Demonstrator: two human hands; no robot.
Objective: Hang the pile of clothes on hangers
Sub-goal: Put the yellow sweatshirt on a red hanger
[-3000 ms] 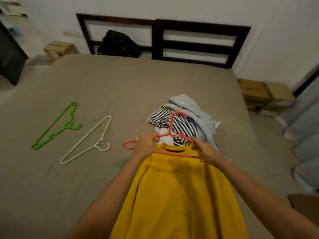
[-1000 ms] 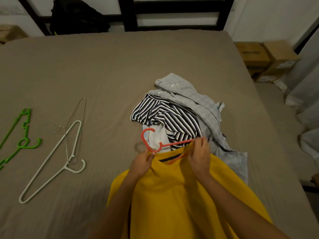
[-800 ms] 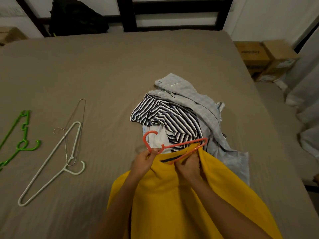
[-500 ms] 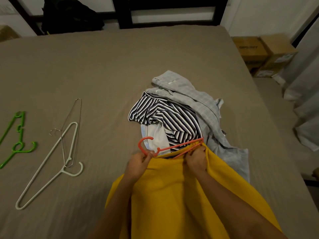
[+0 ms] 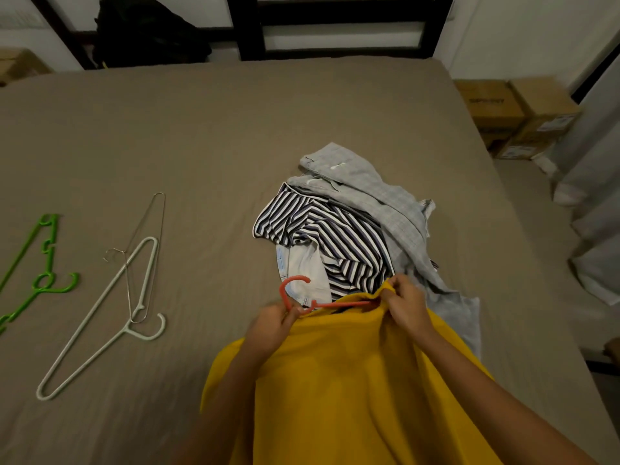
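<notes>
Fingers of our left hand (image 5: 271, 325) curled round the red hanger (image 5: 283, 294) below its hook, our right hand (image 5: 404, 305) pinching the yellow shirt (image 5: 352, 380) at its collar over the hanger's arm, pile of clothes (image 5: 335, 236) just beyond on the bed (image 5: 201, 135), white hanger (image 5: 144, 336) well to our left

Black backpack (image 5: 147, 31); cardboard boxes (image 5: 523, 109)

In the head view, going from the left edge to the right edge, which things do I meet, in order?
green hanger → white hanger → left hand → right hand → cardboard boxes. Left out, as they overlap others: wire hanger, red hanger, yellow shirt, clothes pile.
</notes>
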